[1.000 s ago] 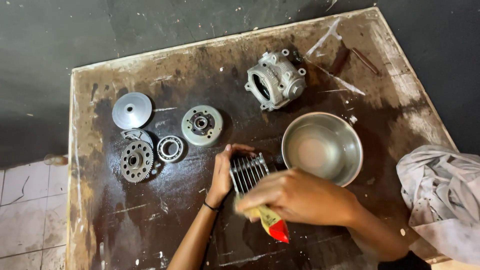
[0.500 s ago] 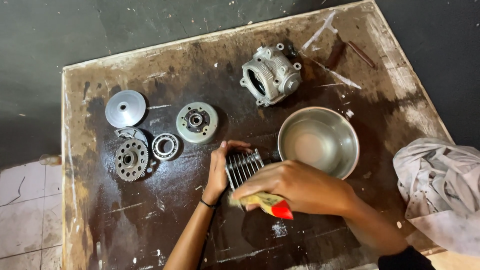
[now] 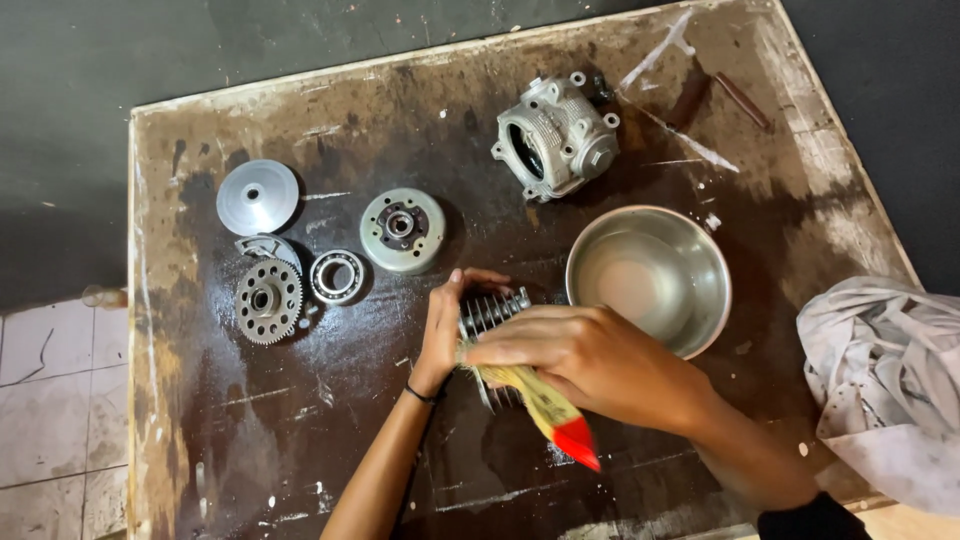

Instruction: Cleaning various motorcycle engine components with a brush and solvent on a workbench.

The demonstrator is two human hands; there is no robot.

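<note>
My right hand (image 3: 590, 362) clamps the brush (image 3: 540, 405), red handle end pointing lower right; my left hand (image 3: 447, 325) grips the finned part (image 3: 492, 312).

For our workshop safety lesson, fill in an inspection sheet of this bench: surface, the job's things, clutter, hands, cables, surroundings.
Surface: wooden board, dark, stained and wet-looking, with pale scratches.
Job's things: finned metal part on the board; paintbrush with a yellow handle and red end laid across it.
Clutter: steel bowl beside the hands; engine casing at the far side; domed disc, round hub, bearing ring and toothed gear to the left; grey rag at the right edge.
Hands: left hand steadies the finned part; right hand grips the brush.
Cables: nothing seen.
Surroundings: dark floor behind; pale tiles at the left.
</note>
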